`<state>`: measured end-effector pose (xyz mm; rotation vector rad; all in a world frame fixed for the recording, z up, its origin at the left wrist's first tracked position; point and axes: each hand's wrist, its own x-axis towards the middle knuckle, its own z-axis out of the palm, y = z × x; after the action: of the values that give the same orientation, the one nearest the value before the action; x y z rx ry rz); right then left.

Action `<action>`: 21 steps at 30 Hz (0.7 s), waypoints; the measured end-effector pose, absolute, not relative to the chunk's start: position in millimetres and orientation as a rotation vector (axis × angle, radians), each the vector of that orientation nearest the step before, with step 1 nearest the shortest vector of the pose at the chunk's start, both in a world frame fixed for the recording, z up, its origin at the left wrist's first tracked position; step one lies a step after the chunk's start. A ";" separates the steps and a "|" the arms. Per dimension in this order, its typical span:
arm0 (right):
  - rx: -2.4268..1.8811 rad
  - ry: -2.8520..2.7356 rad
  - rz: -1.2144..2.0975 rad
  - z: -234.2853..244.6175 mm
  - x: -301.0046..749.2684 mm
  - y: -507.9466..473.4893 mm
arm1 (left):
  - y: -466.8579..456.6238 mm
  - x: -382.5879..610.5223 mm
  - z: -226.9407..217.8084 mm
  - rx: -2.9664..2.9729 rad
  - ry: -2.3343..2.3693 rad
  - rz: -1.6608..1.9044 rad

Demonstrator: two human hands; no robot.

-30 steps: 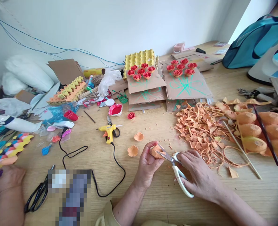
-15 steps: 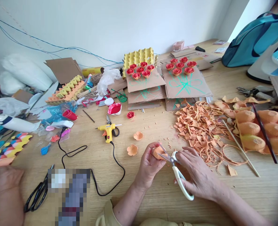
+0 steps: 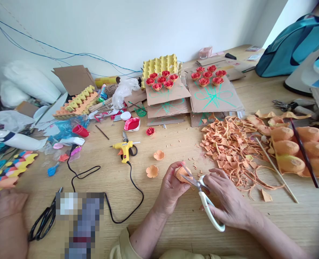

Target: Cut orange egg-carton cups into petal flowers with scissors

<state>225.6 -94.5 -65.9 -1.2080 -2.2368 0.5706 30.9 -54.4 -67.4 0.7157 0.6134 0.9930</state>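
Between the fingers and thumb of my left hand (image 3: 170, 192) is an orange egg-carton cup (image 3: 181, 173). My right hand (image 3: 225, 198) is closed round the handles of white-handled scissors (image 3: 212, 212). The scissor blades are parted and lie at the cup's right edge. To the left of my left hand, two cut orange flower shapes (image 3: 152, 171) rest on the table, one behind the other. Farther back lies a single red paper flower (image 3: 150, 131).
A yellow hot glue gun (image 3: 124, 149) with a black cord lies left of centre. Orange scraps (image 3: 226, 147) are heaped at right, beside an orange egg tray (image 3: 288, 147). Red flowers stand on cardboard pieces (image 3: 215, 95) behind. Another person's hand (image 3: 8, 205) is at far left.
The scissor handles have spread slightly farther apart. Both hands stay in nearly the same place, and the cup is still in my left hand.
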 end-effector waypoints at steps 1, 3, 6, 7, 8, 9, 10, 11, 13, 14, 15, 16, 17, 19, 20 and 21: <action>-1.205 -2.232 0.576 -65.8 225.7 -94.6 | -54.3 31.0 -67.3 0.710 0.613 0.994; -1.201 -2.225 0.584 -66.0 226.0 -94.8 | -53.9 31.1 -67.1 0.700 0.616 0.998; -1.196 -2.225 0.590 -66.6 226.5 -95.2 | -52.9 30.9 -66.8 0.700 0.632 1.003; -1.197 -2.227 0.593 -66.9 226.7 -95.3 | -52.6 30.8 -66.6 0.704 0.637 1.004; -1.199 -2.227 0.594 -67.0 226.8 -95.5 | -52.2 30.6 -66.4 0.707 0.644 1.005; -1.201 -2.225 0.595 -67.1 226.9 -95.7 | -52.0 30.5 -66.2 0.711 0.649 1.007; -1.203 -2.224 0.594 -67.0 227.0 -95.8 | -51.8 30.3 -66.1 0.713 0.653 1.009; -1.203 -2.224 0.591 -66.7 227.0 -96.0 | -51.8 30.2 -66.0 0.714 0.657 1.010; -1.204 -2.222 0.587 -65.9 227.0 -96.2 | -52.0 30.0 -65.9 0.711 0.660 1.014; -1.207 -2.223 0.587 -65.5 226.9 -96.4 | -52.2 29.9 -65.9 0.710 0.660 1.015; -1.212 -2.224 0.589 -65.2 226.9 -96.5 | -52.5 29.8 -65.9 0.708 0.659 1.015; -1.216 -2.225 0.589 -65.0 226.9 -96.7 | -52.7 29.7 -65.9 0.707 0.657 1.015; -1.221 -2.223 0.590 -65.0 226.9 -96.8 | -52.9 29.5 -65.8 0.707 0.654 1.014; -1.225 -2.224 0.593 -65.3 227.1 -97.2 | -53.1 29.2 -65.5 0.704 0.650 1.015; -1.223 -2.224 0.595 -65.6 227.2 -97.4 | -53.1 29.1 -65.3 0.703 0.652 1.016; -1.218 -2.224 0.599 -65.8 227.2 -97.6 | -53.1 28.9 -65.0 0.702 0.655 1.020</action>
<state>227.2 -97.6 -65.8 -1.2176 -2.2241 0.5992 28.9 -53.1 -65.0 0.7020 0.6547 1.0204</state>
